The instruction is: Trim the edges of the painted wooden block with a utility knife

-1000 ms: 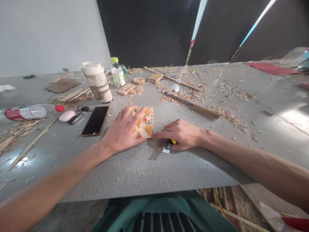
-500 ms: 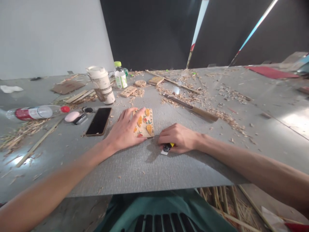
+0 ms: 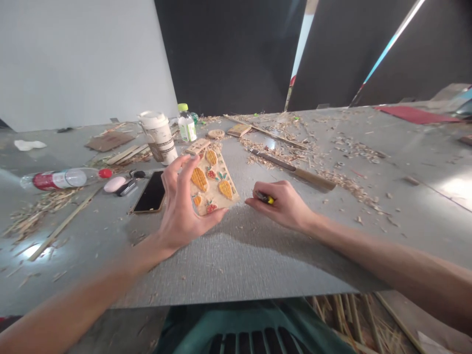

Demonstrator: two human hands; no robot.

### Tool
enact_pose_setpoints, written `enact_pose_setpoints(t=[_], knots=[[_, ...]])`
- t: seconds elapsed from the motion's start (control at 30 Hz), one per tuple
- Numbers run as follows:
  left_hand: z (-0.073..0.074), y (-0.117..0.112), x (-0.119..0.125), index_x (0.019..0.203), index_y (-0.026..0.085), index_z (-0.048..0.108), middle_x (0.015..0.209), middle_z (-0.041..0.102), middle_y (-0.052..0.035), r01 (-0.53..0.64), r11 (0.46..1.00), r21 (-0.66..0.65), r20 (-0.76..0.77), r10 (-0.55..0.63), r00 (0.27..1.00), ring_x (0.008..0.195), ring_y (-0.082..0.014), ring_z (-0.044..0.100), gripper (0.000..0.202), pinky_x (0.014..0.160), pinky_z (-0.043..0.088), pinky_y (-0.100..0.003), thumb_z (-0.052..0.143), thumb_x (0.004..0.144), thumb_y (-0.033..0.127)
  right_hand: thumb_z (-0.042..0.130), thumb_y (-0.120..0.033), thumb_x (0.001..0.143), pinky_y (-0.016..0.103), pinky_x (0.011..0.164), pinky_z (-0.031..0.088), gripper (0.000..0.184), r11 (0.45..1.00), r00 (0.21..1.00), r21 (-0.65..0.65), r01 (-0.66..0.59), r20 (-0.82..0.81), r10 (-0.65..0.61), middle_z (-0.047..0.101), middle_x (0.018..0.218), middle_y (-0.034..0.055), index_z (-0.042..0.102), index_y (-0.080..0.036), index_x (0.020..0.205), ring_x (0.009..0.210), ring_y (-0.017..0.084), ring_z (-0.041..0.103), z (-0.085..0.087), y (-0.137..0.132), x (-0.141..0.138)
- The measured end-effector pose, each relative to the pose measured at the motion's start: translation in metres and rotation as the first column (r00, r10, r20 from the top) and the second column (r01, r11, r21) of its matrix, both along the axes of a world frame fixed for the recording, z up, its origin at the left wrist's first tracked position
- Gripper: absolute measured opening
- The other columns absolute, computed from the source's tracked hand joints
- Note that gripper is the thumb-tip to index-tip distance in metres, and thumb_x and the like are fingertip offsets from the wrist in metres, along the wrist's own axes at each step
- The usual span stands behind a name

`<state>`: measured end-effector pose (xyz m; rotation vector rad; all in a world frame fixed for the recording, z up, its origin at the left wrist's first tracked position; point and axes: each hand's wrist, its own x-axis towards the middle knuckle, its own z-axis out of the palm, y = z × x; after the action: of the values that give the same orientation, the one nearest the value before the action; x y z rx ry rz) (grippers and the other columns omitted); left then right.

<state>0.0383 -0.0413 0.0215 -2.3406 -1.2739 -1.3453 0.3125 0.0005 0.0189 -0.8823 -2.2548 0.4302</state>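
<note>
item: carved wooden plaque (image 3: 212, 184), flat, rectangular, pale raw wood with relief motifs painted orange, red and green, corn-like ribbed shapes among them; it is being held tilted off the grey mat (image 3: 236, 255), near the middle of the scene, face turned toward the camera. left hand (image 3: 180, 211) is cupping it, fingers spread along its left edge and thumb pinching under the near corner. right hand (image 3: 283, 204) is resting just right of the plaque, fingers curled tight around a small yellow-and-black tool (image 3: 266, 198), likely a craft knife, tip pointing left toward the wood but apart from it. step in hand, by judgement: inspecting or repositioning the plaque between cuts; the next move is calling for a steady grip on the board and the tool tip being brought to a carved edge at a shallow angle. surroundings: woven-textured mat, wood shavings (image 3: 342, 177) scattered far right, long wood-handled blade (image 3: 293, 169) lying beyond the right hand, dark glossy phone (image 3: 150, 192) lying left of the plaque, paper cup (image 3: 159, 137) with lid, small green-capped bottle (image 3: 187, 124) far left, clear plastic bottle (image 3: 64, 178) lying on its side
</note>
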Motion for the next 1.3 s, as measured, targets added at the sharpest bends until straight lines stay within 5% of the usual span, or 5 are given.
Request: enact_pose_setpoints(t=[0.17, 0.33, 0.7, 1.07, 1.3], knots=[[-0.001, 0.000, -0.004, 0.171, 0.040, 0.018, 0.169, 0.028, -0.0163, -0.010, 0.996, 0.086, -0.120, 0.020, 0.993, 0.156, -0.0472, 0.035, 0.111, 0.124, 0.039, -0.072, 0.089, 0.086, 0.046, 0.046, -0.068, 0.110, 0.031, 0.057, 0.024, 0.056, 0.986, 0.976, -0.094, -0.136, 0.161, 0.150, 0.040, 0.061, -0.0058, 0.042, -0.025, 0.075, 0.054, 0.011, 0.033, 0.000, 0.003, 0.009], [0.000, -0.002, -0.003, 0.171, 0.043, 0.013, 0.170, 0.026, -0.0161, -0.010, 0.997, 0.078, -0.205, 0.026, 0.978, 0.154, -0.0476, 0.036, 0.113, 0.119, 0.044, -0.070, 0.088, 0.087, 0.048, 0.025, -0.068, 0.114, 0.033, 0.061, 0.025, 0.059, 0.988, 0.975, -0.104, -0.113, 0.180, 0.130, 0.041, 0.062, -0.0038, 0.038, -0.026, 0.075, 0.056, 0.012, 0.031, 0.000, -0.001, 0.009], [-0.008, 0.001, 0.002, 0.171, 0.031, 0.027, 0.164, 0.038, -0.0225, 0.063, 0.984, 0.165, -0.187, -0.032, 0.982, 0.143, -0.0492, 0.048, 0.114, 0.113, 0.045, -0.065, 0.094, 0.079, 0.045, 0.023, -0.067, 0.114, 0.035, 0.060, 0.021, 0.060, 0.985, 0.958, -0.172, -0.011, 0.280, 0.060, 0.041, 0.060, -0.0026, 0.036, -0.025, 0.073, 0.054, 0.012, 0.026, -0.001, -0.010, 0.004], [-0.009, 0.001, 0.001, 0.172, 0.034, 0.027, 0.166, 0.039, -0.0213, 0.072, 0.986, 0.150, -0.188, -0.043, 0.981, 0.146, -0.0508, 0.047, 0.119, 0.112, 0.045, -0.065, 0.096, 0.075, 0.043, 0.024, -0.063, 0.115, 0.036, 0.060, 0.021, 0.060, 0.978, 0.947, -0.204, 0.050, 0.320, 0.019, 0.039, 0.056, -0.0031, 0.034, -0.025, 0.069, 0.051, 0.011, 0.026, 0.000, -0.011, 0.001], [-0.005, 0.006, -0.003, 0.169, 0.031, 0.032, 0.161, 0.041, -0.0182, 0.033, 0.988, 0.153, -0.086, -0.020, 0.996, 0.146, -0.0491, 0.046, 0.118, 0.122, 0.038, -0.067, 0.096, 0.072, 0.052, 0.027, -0.067, 0.116, 0.034, 0.059, 0.023, 0.063, 0.971, 0.955, -0.195, -0.137, 0.235, 0.182, 0.038, 0.059, -0.0050, 0.036, -0.024, 0.071, 0.053, 0.010, 0.027, 0.010, -0.004, 0.012]])
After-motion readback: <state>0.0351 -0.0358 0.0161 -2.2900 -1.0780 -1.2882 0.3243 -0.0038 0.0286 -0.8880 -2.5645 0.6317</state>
